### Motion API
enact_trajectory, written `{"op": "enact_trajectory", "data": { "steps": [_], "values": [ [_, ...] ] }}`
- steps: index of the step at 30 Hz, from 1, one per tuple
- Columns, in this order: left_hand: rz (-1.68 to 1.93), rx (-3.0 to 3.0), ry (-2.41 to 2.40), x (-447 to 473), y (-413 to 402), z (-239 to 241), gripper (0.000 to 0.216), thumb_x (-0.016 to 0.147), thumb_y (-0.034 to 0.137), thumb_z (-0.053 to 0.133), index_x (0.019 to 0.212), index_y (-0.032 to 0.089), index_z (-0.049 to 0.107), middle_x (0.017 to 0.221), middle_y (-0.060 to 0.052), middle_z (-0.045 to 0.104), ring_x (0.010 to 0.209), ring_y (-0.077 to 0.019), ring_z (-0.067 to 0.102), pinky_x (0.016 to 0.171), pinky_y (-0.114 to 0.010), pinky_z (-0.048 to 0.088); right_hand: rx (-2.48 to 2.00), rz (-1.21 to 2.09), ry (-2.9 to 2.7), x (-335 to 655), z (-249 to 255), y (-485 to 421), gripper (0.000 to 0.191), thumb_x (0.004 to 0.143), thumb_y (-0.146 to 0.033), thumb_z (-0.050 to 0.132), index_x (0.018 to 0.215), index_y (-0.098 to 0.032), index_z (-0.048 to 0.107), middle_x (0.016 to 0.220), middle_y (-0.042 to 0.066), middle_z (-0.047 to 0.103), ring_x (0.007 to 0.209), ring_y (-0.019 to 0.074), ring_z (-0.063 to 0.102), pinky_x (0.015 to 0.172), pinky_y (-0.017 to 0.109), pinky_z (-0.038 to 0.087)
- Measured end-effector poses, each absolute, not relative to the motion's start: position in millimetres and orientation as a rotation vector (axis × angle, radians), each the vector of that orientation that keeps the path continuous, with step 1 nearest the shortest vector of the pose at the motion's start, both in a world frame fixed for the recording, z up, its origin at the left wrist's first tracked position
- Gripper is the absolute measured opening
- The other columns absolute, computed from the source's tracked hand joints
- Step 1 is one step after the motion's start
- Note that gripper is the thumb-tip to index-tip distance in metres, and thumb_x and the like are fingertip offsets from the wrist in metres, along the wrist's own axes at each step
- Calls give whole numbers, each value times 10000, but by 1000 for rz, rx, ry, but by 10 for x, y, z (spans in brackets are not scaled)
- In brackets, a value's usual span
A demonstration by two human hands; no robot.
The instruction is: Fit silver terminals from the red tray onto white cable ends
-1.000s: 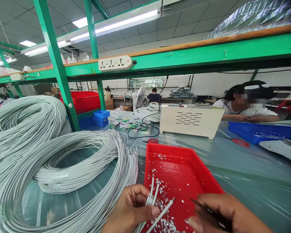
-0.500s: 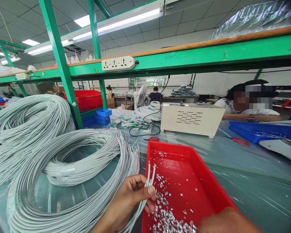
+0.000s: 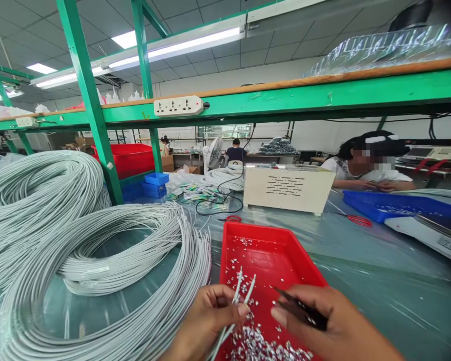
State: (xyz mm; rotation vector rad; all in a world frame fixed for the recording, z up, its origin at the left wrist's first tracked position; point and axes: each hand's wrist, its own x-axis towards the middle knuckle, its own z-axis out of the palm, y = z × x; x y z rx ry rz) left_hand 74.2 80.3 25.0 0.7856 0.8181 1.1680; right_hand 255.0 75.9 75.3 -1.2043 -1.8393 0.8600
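1. Left hand [image 3: 206, 321] is pinching two grey cable ends [image 3: 243, 288] in a closed grip over the red tray [image 3: 308, 268].
2. Right hand [image 3: 334, 326] is gripping a dark cutter [image 3: 296, 308] beside them.

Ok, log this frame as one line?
left hand: pinches grey wire ends | right hand: holds dark cutter | both over red tray of clippings

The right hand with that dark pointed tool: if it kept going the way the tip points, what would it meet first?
Probably the two white wire ends pinched in the left hand, though depth is unclear.
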Motion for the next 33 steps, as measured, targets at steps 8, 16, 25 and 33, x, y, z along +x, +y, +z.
{"op": "enact_trajectory", "data": {
  "steps": [8, 16, 25, 33],
  "values": [
    [1201, 859, 863, 705, 827, 204, 387, 426, 297, 897, 517, 115, 568, 443, 42, 550, 419, -28, 404, 446, -161, 260, -1169, 1046, -1612, 2262, 612, 850, 260, 695, -369, 598, 552, -180, 492, 566, -55, 324, 555, 121, 284, 516, 245, 244],
    [1248, 950, 816, 727, 765, 331, 349, 563, 362, 841, 799, 152, 691, 654, 13, 657, 514, -41, 526, 500, -152, 337, -1135, 1183, -1479, 2236, 546, 882, 269, 662, -403, 643, 584, -161, 555, 566, -44, 420, 566, 132, 383, 539, 236, 308],
    [1443, 998, 1053, 758, 736, 217, 321, 694, 428, 729, 868, 159, 713, 716, -39, 680, 645, -150, 561, 591, -236, 399, -1064, 1232, -1423, 2234, 512, 846, 207, 690, -400, 677, 808, -230, 696, 765, -11, 713, 773, 184, 630, 707, 226, 452],
    [1377, 1115, 957, 742, 759, 316, 343, 745, 484, 663, 756, 143, 701, 542, 59, 446, 504, -69, 324, 502, -204, 261, -1072, 1321, -1560, 2256, 528, 851, 267, 735, -450, 651, 840, -228, 754, 766, 8, 733, 839, 246, 641, 740, 278, 466]
  ]
}}
